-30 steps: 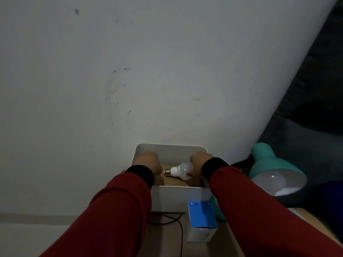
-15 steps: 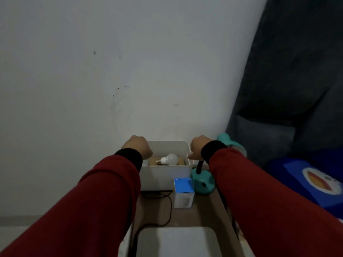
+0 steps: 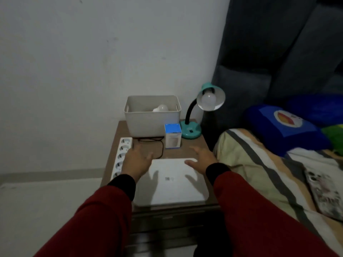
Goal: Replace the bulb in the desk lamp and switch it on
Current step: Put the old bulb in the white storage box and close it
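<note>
On the nightstand [image 3: 193,145], lamp [image 3: 210,98] shade facing the camera, spare bulb [image 3: 161,108] lying in bin [image 3: 148,123], both hands' [image 3: 136,161] [image 3: 202,158] grip open, empty.

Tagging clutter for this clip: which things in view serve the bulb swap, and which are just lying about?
Job: desk lamp, bulb in its shade, loose bulb in the white bin, bulb box.

Lying about: power strip, flat white device, phone, blue pillow.
</note>
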Available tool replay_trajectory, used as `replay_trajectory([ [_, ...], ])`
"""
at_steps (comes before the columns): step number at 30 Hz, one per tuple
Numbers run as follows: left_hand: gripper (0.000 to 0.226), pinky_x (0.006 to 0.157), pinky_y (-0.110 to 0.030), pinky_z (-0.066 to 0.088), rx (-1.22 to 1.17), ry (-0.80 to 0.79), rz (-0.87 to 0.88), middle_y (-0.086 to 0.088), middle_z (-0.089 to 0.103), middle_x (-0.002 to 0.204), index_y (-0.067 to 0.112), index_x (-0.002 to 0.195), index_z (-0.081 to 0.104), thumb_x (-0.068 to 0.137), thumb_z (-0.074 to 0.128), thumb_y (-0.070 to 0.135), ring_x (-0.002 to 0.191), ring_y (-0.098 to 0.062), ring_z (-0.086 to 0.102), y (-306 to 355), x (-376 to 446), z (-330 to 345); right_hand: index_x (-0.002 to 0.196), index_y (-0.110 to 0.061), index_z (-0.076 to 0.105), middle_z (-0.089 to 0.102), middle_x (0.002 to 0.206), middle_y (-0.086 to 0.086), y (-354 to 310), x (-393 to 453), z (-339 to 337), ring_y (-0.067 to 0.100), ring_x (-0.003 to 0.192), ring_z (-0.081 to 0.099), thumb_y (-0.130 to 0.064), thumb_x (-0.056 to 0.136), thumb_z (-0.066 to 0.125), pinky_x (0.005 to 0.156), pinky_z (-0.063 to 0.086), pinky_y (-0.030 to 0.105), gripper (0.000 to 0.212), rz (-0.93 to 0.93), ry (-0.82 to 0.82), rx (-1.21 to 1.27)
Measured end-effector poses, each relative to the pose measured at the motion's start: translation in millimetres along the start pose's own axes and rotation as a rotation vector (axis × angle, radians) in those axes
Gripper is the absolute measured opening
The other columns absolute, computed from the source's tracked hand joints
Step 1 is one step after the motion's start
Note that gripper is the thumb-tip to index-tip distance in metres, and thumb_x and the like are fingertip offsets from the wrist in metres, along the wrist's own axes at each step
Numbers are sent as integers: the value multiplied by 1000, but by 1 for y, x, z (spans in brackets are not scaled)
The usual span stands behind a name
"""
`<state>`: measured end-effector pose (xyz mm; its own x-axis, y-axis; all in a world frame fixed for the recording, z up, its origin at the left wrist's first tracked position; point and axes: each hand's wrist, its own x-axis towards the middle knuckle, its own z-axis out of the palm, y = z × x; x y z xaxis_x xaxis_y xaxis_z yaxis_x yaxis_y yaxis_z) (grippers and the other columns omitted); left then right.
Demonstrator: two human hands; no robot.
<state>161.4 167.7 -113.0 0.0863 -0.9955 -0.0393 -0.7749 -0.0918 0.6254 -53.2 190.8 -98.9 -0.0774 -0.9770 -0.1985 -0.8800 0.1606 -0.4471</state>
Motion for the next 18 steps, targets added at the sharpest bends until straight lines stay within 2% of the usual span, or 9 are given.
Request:
replay_trajectory([
  [3,69,107,-38,37,5,-114,-72,-20,39,145,10,143,33,88,56,44,132,-34,40,-25,-32,35,147,-24,28,34,151,11,27,-16,39,29,138,33,-38,83,67,110,32,35,76,53,-68,81],
  [5,76,115,-40,27,74,-166,-107,-20,25,152,15,148,22,88,54,48,140,-34,27,-41,-45,52,147,-25,26,31,152,10,41,-19,59,30,140,29,-40,81,68,111,31,37,81,94,-92,112],
  [7,78,118,-39,18,140,-198,-129,-21,10,155,17,150,15,89,51,49,145,-34,12,-52,-54,61,148,-27,22,28,155,8,57,-16,78,29,143,24,-49,76,66,114,30,42,87,122,-119,112],
  [9,76,118,-39,16,170,-209,-132,-21,4,156,17,150,14,90,51,48,145,-34,7,-57,-59,67,148,-29,19,23,157,8,74,-6,94,30,144,21,-60,70,60,115,29,46,93,149,-149,94],
  [12,76,117,-41,21,165,-213,-151,-21,10,155,19,150,15,90,51,48,144,-36,12,-60,-57,72,148,-30,19,21,157,7,80,-2,101,32,143,22,-65,69,54,115,28,47,93,171,-170,33],
  [18,79,115,-41,26,201,-230,-156,-24,25,151,14,148,20,86,56,49,139,-38,24,-61,-49,70,146,-23,28,24,156,10,62,-13,88,32,142,25,-55,77,61,116,27,45,83,162,-184,10],
])
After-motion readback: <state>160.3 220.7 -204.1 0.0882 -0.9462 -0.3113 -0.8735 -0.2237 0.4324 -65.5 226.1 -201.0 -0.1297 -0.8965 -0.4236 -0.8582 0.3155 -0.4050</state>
